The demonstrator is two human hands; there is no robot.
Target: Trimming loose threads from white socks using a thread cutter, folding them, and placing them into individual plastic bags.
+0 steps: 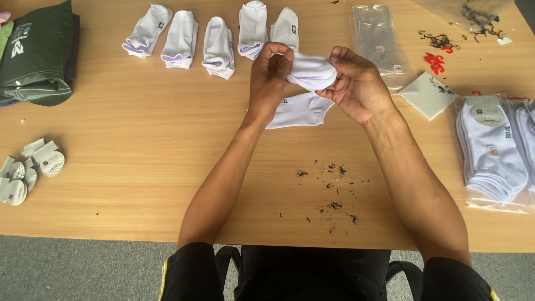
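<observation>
A single head-worn camera looks steeply down from above the seated person, facing forward across the wooden table [139,145]. It sits close: both forearms fill the lower frame, and the fingers [278,58] meet above centre, toward the table's far edge.

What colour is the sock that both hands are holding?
White. The sock shows best in the head view, pinched between the left hand and right hand.
</observation>
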